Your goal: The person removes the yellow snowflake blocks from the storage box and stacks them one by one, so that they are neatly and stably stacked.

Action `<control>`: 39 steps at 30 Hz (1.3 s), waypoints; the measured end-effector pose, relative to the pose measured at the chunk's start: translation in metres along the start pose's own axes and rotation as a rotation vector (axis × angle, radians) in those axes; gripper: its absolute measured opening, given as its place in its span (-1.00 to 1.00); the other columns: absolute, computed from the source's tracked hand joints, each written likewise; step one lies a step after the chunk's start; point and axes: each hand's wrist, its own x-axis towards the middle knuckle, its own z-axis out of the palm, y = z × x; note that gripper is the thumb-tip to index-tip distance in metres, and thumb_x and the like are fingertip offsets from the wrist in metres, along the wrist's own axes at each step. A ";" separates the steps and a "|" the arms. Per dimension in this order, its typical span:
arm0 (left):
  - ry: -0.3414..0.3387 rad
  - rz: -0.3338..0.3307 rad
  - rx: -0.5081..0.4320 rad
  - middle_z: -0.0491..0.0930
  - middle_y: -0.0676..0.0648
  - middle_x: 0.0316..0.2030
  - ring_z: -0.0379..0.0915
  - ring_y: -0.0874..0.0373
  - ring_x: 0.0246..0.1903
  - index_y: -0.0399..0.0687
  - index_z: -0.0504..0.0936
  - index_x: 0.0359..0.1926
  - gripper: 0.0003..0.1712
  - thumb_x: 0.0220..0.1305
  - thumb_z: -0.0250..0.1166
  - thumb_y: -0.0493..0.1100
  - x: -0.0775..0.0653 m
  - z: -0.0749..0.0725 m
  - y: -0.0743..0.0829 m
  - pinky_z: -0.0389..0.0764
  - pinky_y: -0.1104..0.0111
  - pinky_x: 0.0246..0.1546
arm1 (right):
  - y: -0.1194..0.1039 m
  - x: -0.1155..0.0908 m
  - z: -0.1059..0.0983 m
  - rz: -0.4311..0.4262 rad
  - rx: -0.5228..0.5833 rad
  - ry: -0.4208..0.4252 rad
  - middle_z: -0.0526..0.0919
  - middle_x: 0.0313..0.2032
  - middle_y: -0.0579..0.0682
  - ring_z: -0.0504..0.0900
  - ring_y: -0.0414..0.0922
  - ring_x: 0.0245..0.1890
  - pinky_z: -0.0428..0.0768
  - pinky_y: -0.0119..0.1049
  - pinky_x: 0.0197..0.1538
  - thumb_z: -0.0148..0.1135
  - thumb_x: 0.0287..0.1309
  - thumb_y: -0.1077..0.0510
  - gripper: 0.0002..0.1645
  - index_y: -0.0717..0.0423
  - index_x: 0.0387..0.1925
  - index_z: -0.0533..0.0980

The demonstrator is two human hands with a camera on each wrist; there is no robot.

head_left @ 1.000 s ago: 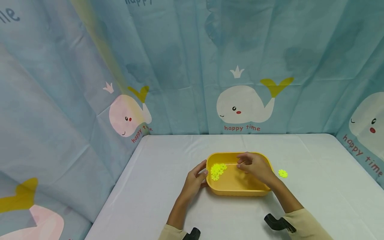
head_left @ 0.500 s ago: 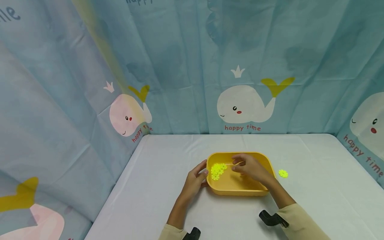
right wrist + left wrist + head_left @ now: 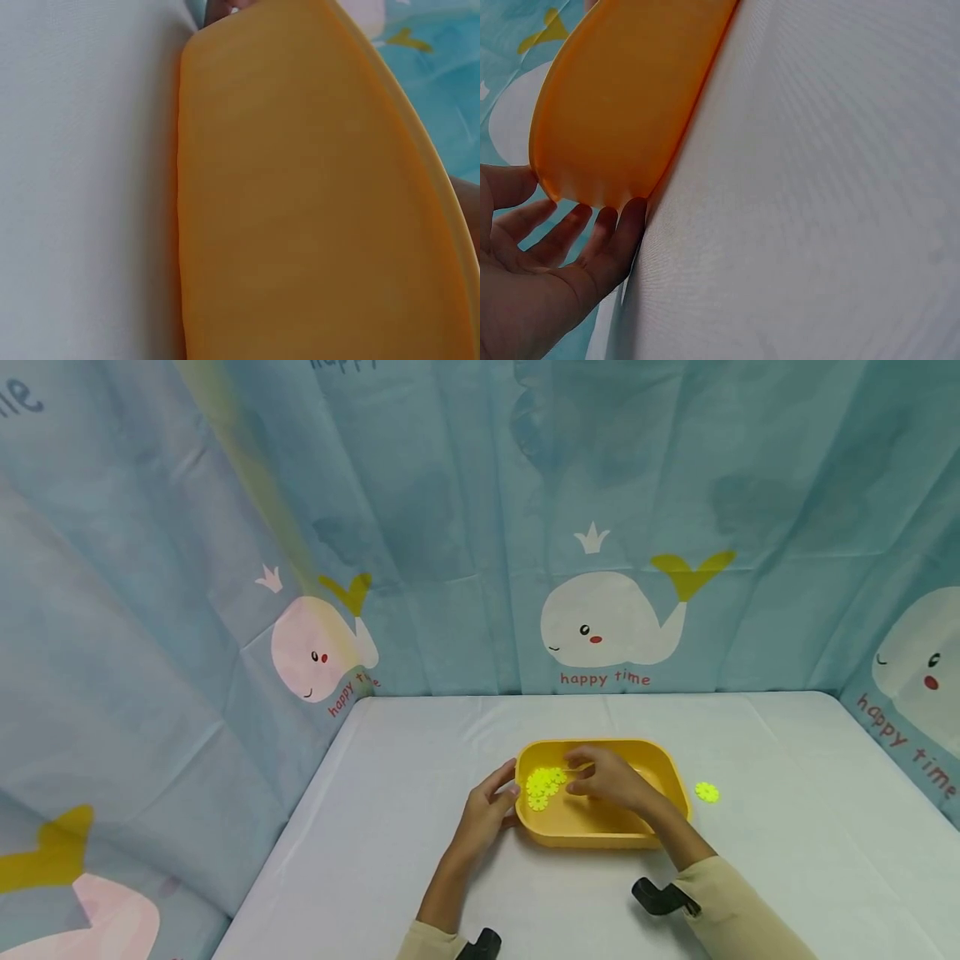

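Note:
A yellow plastic tray (image 3: 600,842) stands on the white table. At its left end, my left hand (image 3: 480,814) holds it, thumb at the rim and fingertips against the outer wall. The left wrist view shows these fingertips (image 3: 630,210) on the tray's end wall (image 3: 622,105). Inside the tray at the left lies a cluster of small fluorescent yellow-green flower-shaped discs (image 3: 543,787). My right hand (image 3: 611,777) is over the tray's inside, thumb and fingers apart, just right of the discs. In the right wrist view the tray's wall (image 3: 300,187) hides most of that hand.
A single flower-shaped disc (image 3: 707,792) lies on the white tablecloth (image 3: 787,827), right of the tray. Blue curtains (image 3: 465,527) with whale prints hang behind the table and on both sides. Black wrist mounts (image 3: 663,897) stick out from the sleeves.
My right hand has moved left inside the tray, up to the cluster of discs. My left hand, the tray and the single disc have stayed where they were.

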 end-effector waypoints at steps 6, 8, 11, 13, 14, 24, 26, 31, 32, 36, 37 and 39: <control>-0.005 -0.001 -0.002 0.31 -0.10 0.57 0.45 -0.11 0.41 0.15 0.34 0.61 -0.40 0.65 0.13 -0.12 0.001 0.000 0.000 0.76 0.20 0.13 | -0.003 0.005 0.002 0.022 -0.044 -0.022 0.63 0.22 0.30 0.67 0.08 0.03 0.80 -0.17 -0.06 0.51 0.24 0.25 -0.37 0.35 0.29 0.54; -0.005 0.000 0.004 0.31 -0.11 0.57 0.45 -0.12 0.40 0.14 0.34 0.61 -0.40 0.64 0.13 -0.11 0.001 0.000 0.000 0.77 0.21 0.11 | -0.003 0.007 0.002 0.026 -0.048 -0.028 0.64 0.21 0.28 0.66 0.06 0.01 0.79 -0.19 -0.10 0.52 0.22 0.25 -0.37 0.35 0.29 0.54; -0.003 -0.001 0.009 0.32 -0.10 0.57 0.46 -0.11 0.40 0.15 0.34 0.61 -0.40 0.64 0.14 -0.10 0.002 0.000 0.000 0.77 0.22 0.11 | -0.004 0.010 0.003 0.024 -0.059 -0.039 0.65 0.20 0.27 0.65 0.05 -0.01 0.79 -0.21 -0.12 0.52 0.21 0.25 -0.36 0.34 0.28 0.55; -0.004 0.002 0.009 0.32 -0.10 0.57 0.45 -0.11 0.41 0.14 0.34 0.61 -0.40 0.64 0.14 -0.11 0.002 0.000 0.000 0.77 0.21 0.12 | -0.004 0.011 0.004 0.022 -0.065 -0.044 0.65 0.19 0.26 0.65 0.05 -0.01 0.79 -0.21 -0.12 0.52 0.20 0.26 -0.37 0.34 0.28 0.56; -0.004 0.005 0.009 0.32 -0.11 0.57 0.45 -0.12 0.41 0.13 0.34 0.61 -0.40 0.64 0.14 -0.11 0.002 -0.001 0.000 0.77 0.20 0.12 | -0.004 0.012 0.005 0.019 -0.071 -0.047 0.66 0.19 0.26 0.66 0.04 -0.01 0.80 -0.21 -0.12 0.52 0.20 0.26 -0.37 0.33 0.28 0.56; -0.006 -0.001 -0.001 0.32 -0.10 0.57 0.44 -0.11 0.42 0.15 0.34 0.61 -0.40 0.64 0.14 -0.09 0.000 -0.001 0.001 0.76 0.18 0.14 | -0.001 0.018 0.008 -0.005 -0.093 -0.054 0.72 -0.08 0.15 0.63 -0.03 -0.18 0.77 -0.26 -0.21 0.54 0.14 0.34 -0.44 0.37 0.18 0.60; -0.008 0.004 -0.002 0.31 -0.12 0.57 0.44 -0.13 0.42 0.12 0.34 0.61 -0.40 0.64 0.14 -0.10 0.000 -0.001 0.001 0.76 0.17 0.15 | -0.002 0.019 0.010 -0.006 -0.107 -0.051 0.71 -0.12 0.14 0.61 -0.05 -0.21 0.75 -0.28 -0.21 0.54 0.13 0.35 -0.46 0.37 0.16 0.62; -0.012 0.013 -0.007 0.29 -0.16 0.58 0.41 -0.17 0.43 0.07 0.33 0.61 -0.39 0.65 0.14 -0.11 -0.001 -0.001 0.001 0.75 0.15 0.16 | -0.005 0.020 0.014 -0.021 -0.195 -0.033 0.73 -0.17 0.10 0.59 -0.06 -0.20 0.74 -0.23 -0.08 0.56 0.10 0.35 -0.52 0.35 0.08 0.67; -0.013 0.011 -0.006 0.30 -0.15 0.58 0.41 -0.17 0.44 0.07 0.33 0.61 -0.39 0.64 0.14 -0.11 -0.001 -0.001 0.001 0.75 0.15 0.17 | -0.005 0.020 0.015 -0.022 -0.213 -0.031 0.72 -0.19 0.09 0.57 -0.06 -0.20 0.73 -0.22 -0.06 0.56 0.10 0.35 -0.54 0.35 0.07 0.68; -0.012 0.016 -0.002 0.30 -0.15 0.57 0.41 -0.16 0.44 0.06 0.33 0.61 -0.40 0.65 0.13 -0.12 -0.001 -0.001 0.001 0.75 0.16 0.15 | -0.007 0.022 0.019 -0.012 -0.262 -0.025 0.67 -0.27 0.05 0.53 -0.07 -0.25 0.64 -0.25 -0.12 0.57 0.09 0.33 -0.56 0.34 0.03 0.69; -0.011 0.013 -0.001 0.31 -0.14 0.57 0.41 -0.15 0.44 0.08 0.33 0.61 -0.40 0.65 0.12 -0.12 -0.001 -0.001 0.001 0.76 0.17 0.15 | -0.007 0.022 0.019 -0.011 -0.269 -0.023 0.66 -0.29 0.05 0.52 -0.07 -0.26 0.62 -0.26 -0.14 0.57 0.09 0.33 -0.56 0.34 0.03 0.69; -0.010 0.007 0.003 0.31 -0.12 0.57 0.42 -0.13 0.43 0.10 0.33 0.61 -0.40 0.65 0.12 -0.12 -0.001 -0.001 0.001 0.76 0.19 0.13 | -0.007 0.023 0.020 0.000 -0.277 -0.018 0.64 -0.30 0.04 0.51 -0.07 -0.27 0.60 -0.28 -0.16 0.58 0.08 0.33 -0.55 0.34 0.03 0.69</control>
